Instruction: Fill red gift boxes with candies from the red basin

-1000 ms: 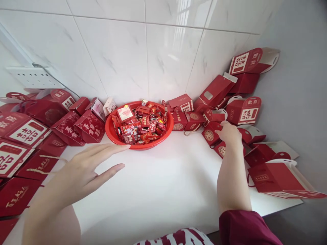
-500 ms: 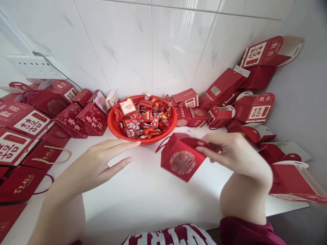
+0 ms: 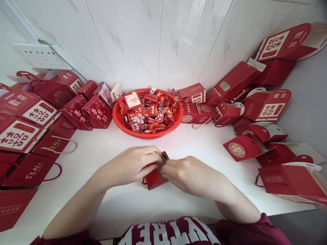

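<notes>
Just in front of the basin, a small red gift box [image 3: 156, 181] sits on the white table with a red cord loop at its left side. My left hand [image 3: 139, 164] has its fingers bent over the box's left upper part. Opposite, my right hand [image 3: 185, 173] pinches its right upper edge. A brownish inner surface shows between my fingertips; the rest of the top is hidden by my hands. Behind them stands a red plastic basin [image 3: 148, 135] heaped with wrapped candies [image 3: 153, 115].
Red gift boxes [image 3: 41, 114] crowd the left side, some with cord handles. More boxes [image 3: 268, 105] line the right side, with a round-emblem box [image 3: 237, 148] nearest my right arm. Behind is a tiled wall [image 3: 138, 44] with a socket strip [image 3: 43, 56].
The red box has moved left and closer to me, down to the table. My left hand, held apart before, now grips it together with my right. The view has shifted slightly.
</notes>
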Available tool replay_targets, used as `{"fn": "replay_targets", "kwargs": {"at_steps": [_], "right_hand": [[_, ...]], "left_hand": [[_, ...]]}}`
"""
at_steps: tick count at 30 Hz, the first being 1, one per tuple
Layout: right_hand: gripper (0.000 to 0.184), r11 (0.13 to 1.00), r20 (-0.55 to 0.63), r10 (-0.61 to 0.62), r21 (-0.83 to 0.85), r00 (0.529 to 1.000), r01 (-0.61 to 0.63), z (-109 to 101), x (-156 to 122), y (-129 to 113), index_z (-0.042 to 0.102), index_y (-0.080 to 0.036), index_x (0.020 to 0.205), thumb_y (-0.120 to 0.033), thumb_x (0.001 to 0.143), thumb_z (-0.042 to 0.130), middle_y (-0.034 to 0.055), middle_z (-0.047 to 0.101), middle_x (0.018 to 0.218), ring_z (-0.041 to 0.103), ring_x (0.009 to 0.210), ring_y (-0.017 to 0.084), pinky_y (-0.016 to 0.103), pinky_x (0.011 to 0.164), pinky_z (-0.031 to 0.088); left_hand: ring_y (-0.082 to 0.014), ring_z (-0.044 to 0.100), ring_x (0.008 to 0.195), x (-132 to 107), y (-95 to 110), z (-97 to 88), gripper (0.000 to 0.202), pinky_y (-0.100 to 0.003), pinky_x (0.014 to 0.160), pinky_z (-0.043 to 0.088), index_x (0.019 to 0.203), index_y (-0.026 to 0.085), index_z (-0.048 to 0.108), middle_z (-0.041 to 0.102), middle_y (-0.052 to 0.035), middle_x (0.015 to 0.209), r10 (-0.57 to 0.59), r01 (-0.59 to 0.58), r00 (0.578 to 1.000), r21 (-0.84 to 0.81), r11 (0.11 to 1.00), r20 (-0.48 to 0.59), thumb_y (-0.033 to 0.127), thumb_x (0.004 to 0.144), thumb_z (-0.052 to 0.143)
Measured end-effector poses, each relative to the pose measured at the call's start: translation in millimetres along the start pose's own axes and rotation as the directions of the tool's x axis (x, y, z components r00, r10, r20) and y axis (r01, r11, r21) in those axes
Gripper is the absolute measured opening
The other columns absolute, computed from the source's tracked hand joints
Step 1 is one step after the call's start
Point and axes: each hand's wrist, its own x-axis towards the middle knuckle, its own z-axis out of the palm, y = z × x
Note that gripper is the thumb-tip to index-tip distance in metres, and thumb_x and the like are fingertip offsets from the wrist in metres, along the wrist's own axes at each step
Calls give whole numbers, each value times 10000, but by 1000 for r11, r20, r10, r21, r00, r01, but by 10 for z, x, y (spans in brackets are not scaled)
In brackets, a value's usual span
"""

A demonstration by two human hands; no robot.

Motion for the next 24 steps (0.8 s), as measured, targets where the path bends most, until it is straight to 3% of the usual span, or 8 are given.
{"fn": "replay_targets", "kwargs": {"at_steps": [2,5,10,13,17,21,24], "right_hand": [[201,1000,-9,6,-17,1000,-6,24,34,39,611,-169,936,-69,974,441,35,697,867,622,676,153,281,547,295],[244,999,-17,19,46,1000,-18,61,62,79,619,-171,921,-16,937,430,28,695,833,616,666,150,273,562,315],[208,980,-6,176,92,984,-175,46,34,134,618,-173,847,-80,954,465,25,686,754,597,607,148,264,538,292],[190,971,-18,237,17,971,-237,35,25,201,635,-175,862,-98,955,488,26,679,745,586,588,148,269,530,262],[256,982,-2,185,-25,983,-185,79,50,291,696,-221,1010,-91,949,483,41,698,923,630,670,157,270,558,279],[323,983,96,183,-8,978,-183,145,85,360,714,-249,1075,-77,914,493,45,708,965,666,737,183,279,579,318],[318,984,120,163,56,979,-171,189,127,417,714,-222,1039,-49,888,494,57,723,1008,682,851,201,274,641,378]], "left_hand": [[-189,640,1025,27,23,51,212,-292,880,485,1096,222,649,637,-54,1195,-6,6,1000,-10,1000,-6,183,976,478],[-176,634,853,56,45,109,206,-288,763,467,986,199,635,650,-40,1003,-43,43,999,16,999,22,117,933,453],[-148,581,722,88,58,100,207,-272,655,400,834,189,595,627,-4,846,-94,93,992,23,995,85,55,862,440],[-139,566,705,61,37,35,203,-263,660,396,843,188,623,610,-8,825,-99,99,993,-4,995,66,164,944,449],[-128,555,672,-46,-21,-68,295,-261,664,408,801,196,666,597,-14,841,-201,203,977,-18,979,72,340,983,482],[-116,585,654,-164,-89,-150,147,-243,630,414,857,243,690,624,5,911,-305,322,932,-61,945,195,259,899,550],[-143,587,642,-195,-153,-166,173,-247,591,393,971,248,660,634,9,840,-379,392,903,-26,920,200,216,822,580]]}}
